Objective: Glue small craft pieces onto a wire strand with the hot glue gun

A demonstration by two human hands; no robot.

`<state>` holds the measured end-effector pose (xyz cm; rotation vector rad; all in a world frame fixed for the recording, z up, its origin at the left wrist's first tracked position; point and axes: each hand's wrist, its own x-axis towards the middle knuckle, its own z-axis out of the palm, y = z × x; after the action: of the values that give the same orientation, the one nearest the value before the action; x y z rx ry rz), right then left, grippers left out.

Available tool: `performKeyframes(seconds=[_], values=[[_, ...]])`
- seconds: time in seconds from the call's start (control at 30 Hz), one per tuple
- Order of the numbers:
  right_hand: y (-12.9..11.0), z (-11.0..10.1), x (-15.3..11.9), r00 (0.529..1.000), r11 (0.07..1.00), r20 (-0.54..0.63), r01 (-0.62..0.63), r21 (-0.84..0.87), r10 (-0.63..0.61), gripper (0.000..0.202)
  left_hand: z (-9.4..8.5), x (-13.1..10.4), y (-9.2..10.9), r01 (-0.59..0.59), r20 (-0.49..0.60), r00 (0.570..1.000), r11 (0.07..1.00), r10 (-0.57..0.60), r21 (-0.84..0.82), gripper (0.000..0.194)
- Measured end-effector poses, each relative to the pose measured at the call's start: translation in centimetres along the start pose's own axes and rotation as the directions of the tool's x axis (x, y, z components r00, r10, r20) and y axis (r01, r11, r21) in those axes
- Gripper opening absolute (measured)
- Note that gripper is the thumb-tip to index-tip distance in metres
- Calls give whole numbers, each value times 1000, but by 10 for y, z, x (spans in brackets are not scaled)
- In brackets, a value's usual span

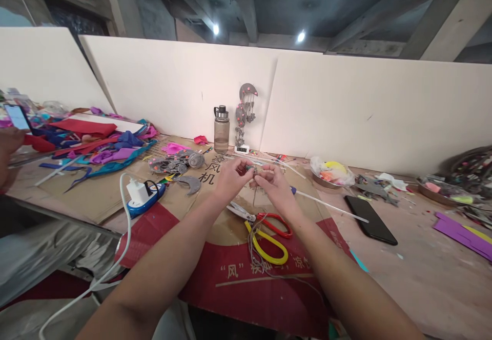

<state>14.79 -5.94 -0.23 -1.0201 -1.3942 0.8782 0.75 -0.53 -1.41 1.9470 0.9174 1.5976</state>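
Observation:
My left hand (233, 180) and my right hand (275, 185) meet above the cardboard, fingertips pinched close together. Between them sits a small grey-green piece (249, 167), too small to name and partly covered by my fingers. Just below the hands lie scissors (272, 247) with one red and one yellow handle loop. Thin grey cord (252, 242) is tangled around the handles and trails right. To the left rest a grey felt crescent (191, 184) and a heap of grey felt pieces with pink dots (172, 161). A clear rod (330, 204) extends right from beside my right hand.
A blue power strip (148, 200) with a white plug and cable is at left. Behind stand a water bottle (221, 131) and a hanging felt moon ornament (248, 92). At right are a black phone (371, 220) and a bowl (326, 180). Another person's hand (8, 145) is far left.

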Motion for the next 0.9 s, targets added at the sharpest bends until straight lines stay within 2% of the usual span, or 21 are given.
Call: performKeyframes(seconds=[0.07, 0.17, 0.33, 0.6, 0.9], values=[[3, 4, 4, 998, 999, -58, 3, -45, -5, 34, 0, 0, 0, -5, 10, 1000, 1000, 5, 17, 12], [7, 2, 7, 979, 967, -147, 103, -232, -139, 18, 0, 1, 2, 12, 18, 1000, 1000, -13, 20, 10], [0, -1, 4, 949, 896, -191, 152, -418, -250, 12, 2, 2, 2, 56, 34, 998, 998, -55, -22, 8], [-4, -3, 2, 914, 767, -147, 221, -602, -379, 10, 4, 1, 1, 72, 87, 994, 995, -66, -62, 6], [0, -5, 4, 891, 637, -50, 282, -717, -451, 13, 2, 1, 0, 81, 148, 986, 996, -74, -42, 8]])
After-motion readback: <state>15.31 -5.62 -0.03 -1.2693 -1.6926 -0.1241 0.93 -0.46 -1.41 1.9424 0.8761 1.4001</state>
